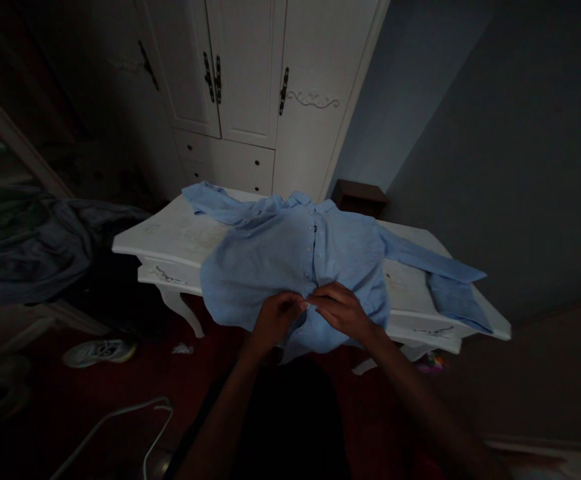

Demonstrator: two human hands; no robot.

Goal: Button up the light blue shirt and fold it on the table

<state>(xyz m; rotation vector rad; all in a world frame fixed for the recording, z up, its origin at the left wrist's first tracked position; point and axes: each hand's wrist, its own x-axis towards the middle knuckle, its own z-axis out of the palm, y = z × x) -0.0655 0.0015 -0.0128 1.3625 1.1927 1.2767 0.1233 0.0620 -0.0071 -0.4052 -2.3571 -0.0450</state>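
A light blue button-up shirt (280, 253) lies spread face up on a white table (170, 230), collar toward the far side and sleeves stretched out left and right. My left hand (276, 319) and my right hand (341, 310) meet at the shirt's lower front placket near the table's front edge. Both hands are closed, fingers pinching the fabric at the button line. The hem hangs over the edge below my hands.
A white wardrobe (250, 87) with dark handles stands behind the table. A small dark wooden stand (360, 197) sits by the blue wall. Dark clothes (30, 240) pile up at the left. A shoe (99, 350) and a white cable (120, 417) lie on the red floor.
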